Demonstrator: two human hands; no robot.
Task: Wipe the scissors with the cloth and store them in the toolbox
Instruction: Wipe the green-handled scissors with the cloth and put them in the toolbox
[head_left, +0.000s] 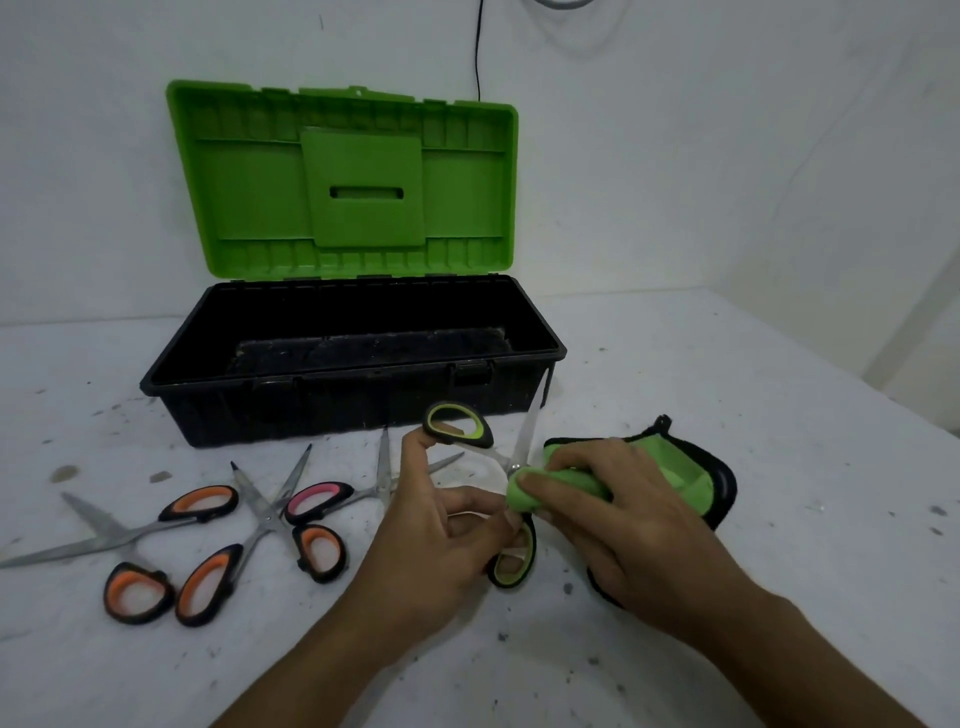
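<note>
Green cloth (685, 470) in right hand (615, 514) touches scissors (525, 436) in left hand (441, 540).

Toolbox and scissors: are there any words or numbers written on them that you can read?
There is no text that can be read.
On the toolbox, the green lid shows only moulded ribs and a slot, no letters.
On the green scissors and the other scissors, no marks show; any stamp on the blades is too small to tell.
On the cloth, no label shows.
</note>
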